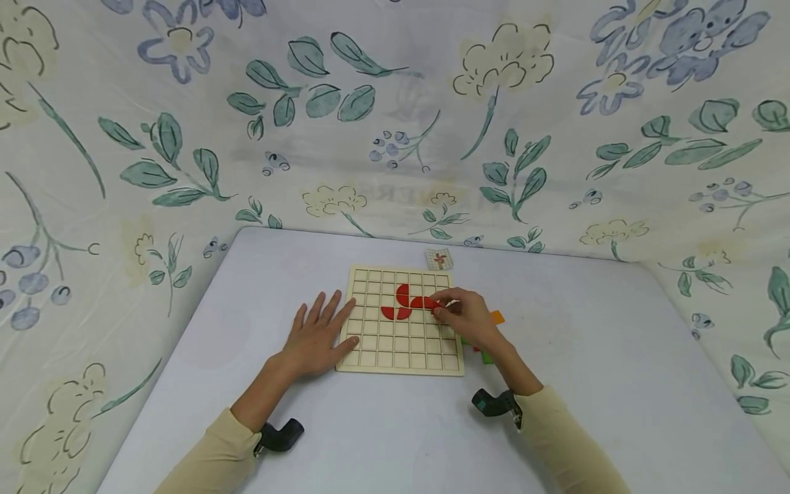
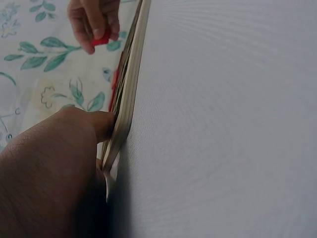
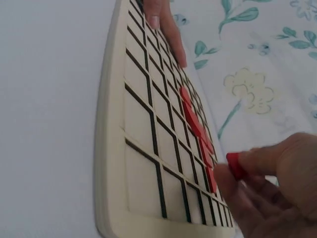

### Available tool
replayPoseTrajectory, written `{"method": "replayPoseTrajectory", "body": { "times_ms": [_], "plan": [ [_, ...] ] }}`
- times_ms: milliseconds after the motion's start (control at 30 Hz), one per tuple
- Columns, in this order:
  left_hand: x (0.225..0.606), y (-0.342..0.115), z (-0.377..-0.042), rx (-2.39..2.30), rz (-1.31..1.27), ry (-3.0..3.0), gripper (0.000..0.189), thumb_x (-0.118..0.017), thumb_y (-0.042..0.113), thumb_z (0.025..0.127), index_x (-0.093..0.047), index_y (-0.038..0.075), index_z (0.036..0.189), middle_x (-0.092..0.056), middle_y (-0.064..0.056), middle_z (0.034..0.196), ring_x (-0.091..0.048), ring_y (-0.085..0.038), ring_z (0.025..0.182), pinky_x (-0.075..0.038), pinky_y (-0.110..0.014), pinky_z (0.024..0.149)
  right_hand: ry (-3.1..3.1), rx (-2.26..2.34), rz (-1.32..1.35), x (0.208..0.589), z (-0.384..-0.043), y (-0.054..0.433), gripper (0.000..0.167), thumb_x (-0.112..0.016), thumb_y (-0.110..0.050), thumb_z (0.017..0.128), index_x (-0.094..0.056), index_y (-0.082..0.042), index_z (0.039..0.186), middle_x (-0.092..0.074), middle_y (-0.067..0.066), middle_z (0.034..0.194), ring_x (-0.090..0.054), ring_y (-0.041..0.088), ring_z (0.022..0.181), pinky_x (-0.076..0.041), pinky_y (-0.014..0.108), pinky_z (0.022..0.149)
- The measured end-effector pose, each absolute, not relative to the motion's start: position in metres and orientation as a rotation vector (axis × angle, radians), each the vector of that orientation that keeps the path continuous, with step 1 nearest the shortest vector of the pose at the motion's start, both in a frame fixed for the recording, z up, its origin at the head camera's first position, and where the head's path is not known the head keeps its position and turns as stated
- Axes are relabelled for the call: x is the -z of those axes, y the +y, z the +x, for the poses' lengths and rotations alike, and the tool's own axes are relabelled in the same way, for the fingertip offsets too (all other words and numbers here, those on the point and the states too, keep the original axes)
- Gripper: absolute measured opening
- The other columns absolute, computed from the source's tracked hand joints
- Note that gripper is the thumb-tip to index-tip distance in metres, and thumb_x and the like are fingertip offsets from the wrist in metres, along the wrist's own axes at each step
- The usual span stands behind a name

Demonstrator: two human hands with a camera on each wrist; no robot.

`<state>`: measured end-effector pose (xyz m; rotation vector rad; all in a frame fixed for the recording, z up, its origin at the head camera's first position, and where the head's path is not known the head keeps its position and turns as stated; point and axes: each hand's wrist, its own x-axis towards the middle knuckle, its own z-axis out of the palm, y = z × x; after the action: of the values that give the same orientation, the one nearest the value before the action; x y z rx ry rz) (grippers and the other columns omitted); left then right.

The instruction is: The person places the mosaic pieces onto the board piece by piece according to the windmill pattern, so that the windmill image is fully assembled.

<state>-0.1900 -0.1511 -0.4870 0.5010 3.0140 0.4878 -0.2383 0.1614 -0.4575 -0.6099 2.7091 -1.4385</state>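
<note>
A square wooden grid board [image 1: 401, 361] lies on the white table. Several flat red pieces [image 1: 403, 295], some quarter-round, sit in cells around its middle. My left hand [image 1: 315, 343] rests along the board's left edge with fingers spread, its thumb on the frame. Over the right part of the grid, my right hand [image 1: 472, 319] pinches a small red piece [image 3: 236, 165] between thumb and fingers. In the right wrist view that piece is held just beside the red ones in the grid. Its full outline is hidden by the fingers.
Behind the board lies a small card [image 1: 439, 259] printed with a grid and a red figure. An orange piece [image 1: 497, 317] and a green piece [image 1: 487, 358] lie right of the board, partly behind my right forearm. A flower-patterned cloth [image 1: 401, 137] surrounds the table.
</note>
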Motion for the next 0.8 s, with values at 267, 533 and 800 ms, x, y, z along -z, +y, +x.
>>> {"method": "replayPoseTrajectory", "body": {
  "times_ms": [267, 533, 800],
  "plan": [
    [0.496, -0.153, -0.194, -0.520, 0.500, 3.003, 0.074, -0.046, 0.053, 0.098, -0.023, 0.015, 0.158, -0.009, -0.015, 0.163, 0.004, -0.037, 0.148, 0.003, -0.061, 0.112, 2.816, 1.369, -0.403, 0.465, -0.239, 0.142, 0.007, -0.077, -0.004, 0.085, -0.076, -0.006, 0.091, -0.070, 0.001, 0.082, -0.067, 0.014, 0.071, -0.055, 0.029, 0.068],
    [0.494, -0.152, -0.192, -0.520, 0.497, 2.998, 0.075, -0.046, 0.054, 0.098, -0.024, 0.015, 0.158, -0.010, -0.015, 0.163, 0.003, -0.038, 0.148, 0.002, -0.062, 0.112, 2.845, 1.359, -0.438, 0.466, -0.240, 0.132, 0.006, -0.080, -0.004, 0.082, -0.076, -0.002, 0.086, -0.070, 0.001, 0.076, -0.065, 0.013, 0.066, -0.054, 0.028, 0.061],
    [0.493, -0.152, -0.192, -0.548, 0.509, 3.014, 0.075, -0.047, 0.054, 0.097, -0.027, 0.013, 0.157, -0.012, -0.017, 0.162, 0.000, -0.040, 0.148, 0.001, -0.063, 0.111, 2.911, 1.285, -0.483, 0.468, -0.240, 0.126, 0.005, -0.080, -0.007, 0.083, -0.075, -0.005, 0.083, -0.069, -0.001, 0.076, -0.062, 0.011, 0.067, -0.052, 0.027, 0.061]
  ]
}}
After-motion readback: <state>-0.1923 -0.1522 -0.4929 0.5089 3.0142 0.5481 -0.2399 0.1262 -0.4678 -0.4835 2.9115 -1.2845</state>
